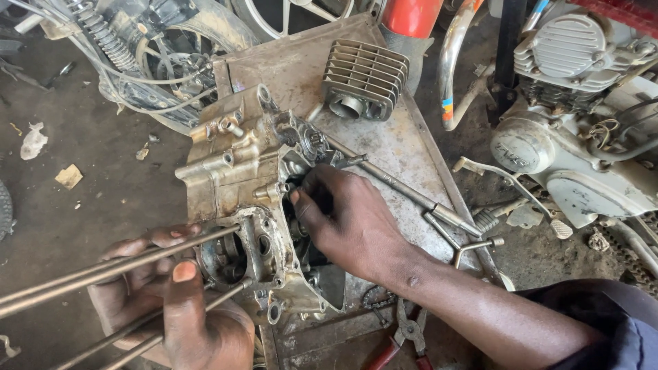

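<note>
left hand grips long studs (thumb up); right hand fingers curl into engine case.

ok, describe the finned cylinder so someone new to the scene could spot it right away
Start at the metal sheet on the floor, where the grimy engine crankcase lies. The finned cylinder sits alone at the sheet's far end, beyond the crankcase. It is the only loose part with stacked parallel cooling fins and a round sleeve sticking out.

We see a dusty concrete floor in daylight; left of the metal surface lie paper scraps, right of it a motorcycle engine.
</note>
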